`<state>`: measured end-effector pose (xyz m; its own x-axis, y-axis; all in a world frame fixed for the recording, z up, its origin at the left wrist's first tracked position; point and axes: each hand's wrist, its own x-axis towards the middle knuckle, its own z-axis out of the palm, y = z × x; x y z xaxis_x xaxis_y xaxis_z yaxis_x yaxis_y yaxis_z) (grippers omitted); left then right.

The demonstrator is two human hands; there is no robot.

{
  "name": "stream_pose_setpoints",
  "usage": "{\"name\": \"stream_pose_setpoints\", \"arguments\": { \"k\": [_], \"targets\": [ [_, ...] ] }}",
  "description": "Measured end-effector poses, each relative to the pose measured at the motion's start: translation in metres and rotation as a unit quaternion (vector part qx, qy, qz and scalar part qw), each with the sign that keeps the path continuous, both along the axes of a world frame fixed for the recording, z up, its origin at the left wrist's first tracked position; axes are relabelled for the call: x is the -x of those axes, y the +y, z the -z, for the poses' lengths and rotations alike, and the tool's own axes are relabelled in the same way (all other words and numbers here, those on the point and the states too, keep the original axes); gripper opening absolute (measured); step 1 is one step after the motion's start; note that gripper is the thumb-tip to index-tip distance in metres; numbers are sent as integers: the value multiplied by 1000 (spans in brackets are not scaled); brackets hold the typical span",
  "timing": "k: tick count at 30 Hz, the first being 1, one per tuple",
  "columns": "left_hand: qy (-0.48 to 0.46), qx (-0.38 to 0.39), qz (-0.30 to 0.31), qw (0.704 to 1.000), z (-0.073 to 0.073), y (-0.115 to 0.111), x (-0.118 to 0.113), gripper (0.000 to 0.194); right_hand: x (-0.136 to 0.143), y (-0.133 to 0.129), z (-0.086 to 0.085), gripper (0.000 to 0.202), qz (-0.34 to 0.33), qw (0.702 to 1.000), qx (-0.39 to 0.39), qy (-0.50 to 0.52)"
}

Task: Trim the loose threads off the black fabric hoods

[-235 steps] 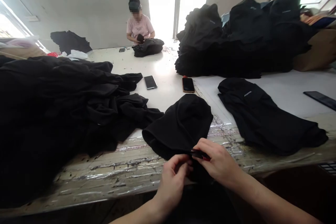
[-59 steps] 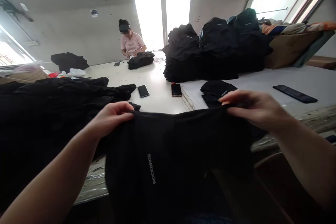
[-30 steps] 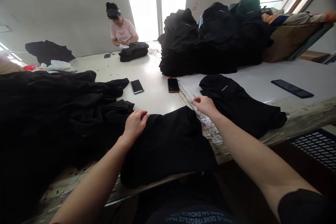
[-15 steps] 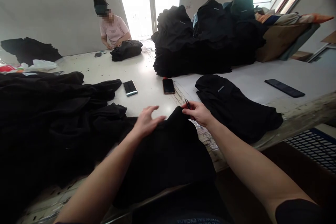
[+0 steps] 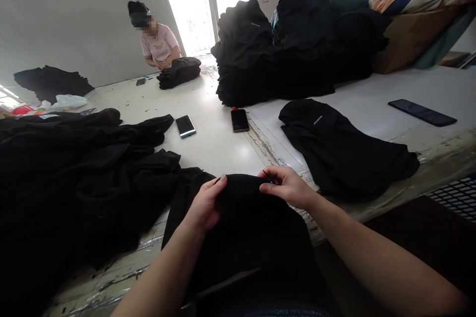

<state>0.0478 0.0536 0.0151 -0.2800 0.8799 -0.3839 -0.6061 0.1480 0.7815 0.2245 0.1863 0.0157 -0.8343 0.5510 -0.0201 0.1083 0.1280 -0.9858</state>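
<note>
A black garment (image 5: 253,223) hangs between my two hands over the table's front edge, its upper edge pulled fairly straight. My left hand (image 5: 208,203) pinches that edge on the left, thumb on top. On the right, my right hand (image 5: 288,185) grips the same cloth between thumb and fingers. Dark thread snips (image 5: 270,177) are tucked in the right hand, with only their blades partly showing. Just right of this hand, a folded black garment (image 5: 342,151) with small white lettering lies on the table.
A heap of black cloth (image 5: 82,178) covers the left of the table (image 5: 219,153). Phones (image 5: 185,126) lie farther in, with a dark flat device (image 5: 422,112) at right. Tall black garment stacks (image 5: 275,67) stand behind. Across the table, a person (image 5: 161,42) works at a black bundle (image 5: 180,72).
My left hand has gone from spread fingers to pinching the garment's edge. My right hand has moved slightly down and right, and the edge between the hands is straighter. The view has shifted slightly.
</note>
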Motion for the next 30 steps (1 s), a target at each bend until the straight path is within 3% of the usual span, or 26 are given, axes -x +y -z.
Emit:
{"name": "stream_pose_setpoints", "arguments": {
  "k": [7, 13, 18, 21, 25, 30],
  "targets": [
    [-149, 56, -12, 987, 15, -4, -8, 22, -8, 0, 6, 22, 36, 999, 12, -13],
    [-73, 2, 72, 995, 11, -8, -3, 39, -7, 0, 5, 22, 26, 999, -11, -26],
    [10, -6, 54, 998, 11, -10, -2, 24, -1, 1, 6, 25, 6, 998, -50, -28],
    [-2, 11, 26, 1000, 14, -10, -2, 20, 2, 1, 7, 26, 44, 985, -154, -70],
    [-37, 45, -8, 998, 16, -11, -4, 25, 0, -5, 0, 31, 116, 917, -377, -64],
    [-46, 39, -8, 998, 14, -14, -7, 30, -1, -22, -13, 17, 19, 873, -486, 17]
  ]
}}
